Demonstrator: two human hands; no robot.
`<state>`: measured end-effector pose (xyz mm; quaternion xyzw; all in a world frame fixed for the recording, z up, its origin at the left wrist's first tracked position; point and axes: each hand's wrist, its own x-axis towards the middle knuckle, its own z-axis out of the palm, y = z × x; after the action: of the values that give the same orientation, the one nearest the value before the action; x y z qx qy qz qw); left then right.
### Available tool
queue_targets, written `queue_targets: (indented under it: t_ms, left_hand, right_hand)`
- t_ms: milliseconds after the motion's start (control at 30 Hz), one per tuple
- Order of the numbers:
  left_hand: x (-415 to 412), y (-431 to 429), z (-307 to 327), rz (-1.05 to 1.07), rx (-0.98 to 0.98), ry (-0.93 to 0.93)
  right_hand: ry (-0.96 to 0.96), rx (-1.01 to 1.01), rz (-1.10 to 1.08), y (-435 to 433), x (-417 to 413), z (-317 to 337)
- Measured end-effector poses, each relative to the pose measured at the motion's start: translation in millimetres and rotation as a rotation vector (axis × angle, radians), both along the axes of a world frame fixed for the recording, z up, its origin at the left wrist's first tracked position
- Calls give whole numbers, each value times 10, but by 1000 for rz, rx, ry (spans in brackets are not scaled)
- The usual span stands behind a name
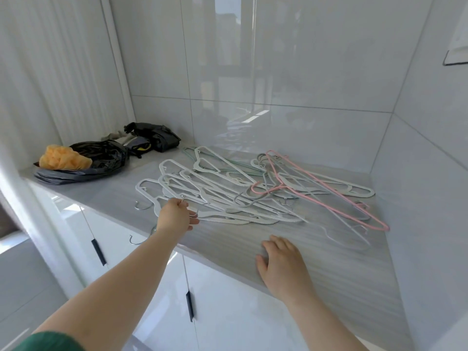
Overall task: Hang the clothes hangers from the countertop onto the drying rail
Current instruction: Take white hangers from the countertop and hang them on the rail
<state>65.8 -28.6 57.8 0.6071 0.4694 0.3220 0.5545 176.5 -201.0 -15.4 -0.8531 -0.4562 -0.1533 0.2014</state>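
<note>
Left grip [174, 216] pinches hanger [215, 220]; contact partly hidden.

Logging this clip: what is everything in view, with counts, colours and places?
white hangers: too tangled to count, white to pale grey, piled mid-countertop
pink hanger: at least one, pink, right side of pile
green hanger: one, pale green, back of pile
black bags: at least two, black, back left of countertop
orange bundle: one, orange, on the nearer black bag
countertop: one, grey, under everything
cabinet doors: at least two, white, below countertop, two dark handles
left hand: pinching a white hanger at the pile's near left edge
right hand: flat on bare countertop, holding nothing
</note>
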Motion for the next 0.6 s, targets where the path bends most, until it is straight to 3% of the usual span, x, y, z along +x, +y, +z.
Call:
queue_targets:
  t_ms: [333, 600]
  left_hand:
    - [-484, -64, 82, 169, 160, -11]
    - [-1084, 76, 197, 339, 216, -40]
  right_hand:
    - [-157, 138, -28, -28, -5, 0]
    - [-182, 113, -12, -39, -21, 23]
